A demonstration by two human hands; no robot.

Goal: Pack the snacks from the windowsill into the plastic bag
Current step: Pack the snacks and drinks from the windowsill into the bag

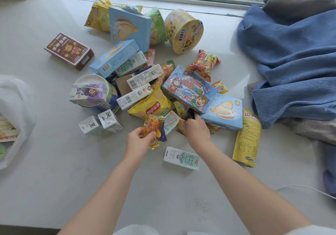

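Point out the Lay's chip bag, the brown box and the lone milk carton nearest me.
Lay's chip bag (152, 105), head view, on the red logo.
Brown box (69, 51), head view, on its printed top face.
Milk carton (181, 158), head view, on its upward face.

Head view, steeply down; windowsill (54, 162) close

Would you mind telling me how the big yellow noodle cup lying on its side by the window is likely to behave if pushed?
The noodle cup lies on its round side, so it would probably roll, curving because it tapers. It looks sealed and is likely light for its size.
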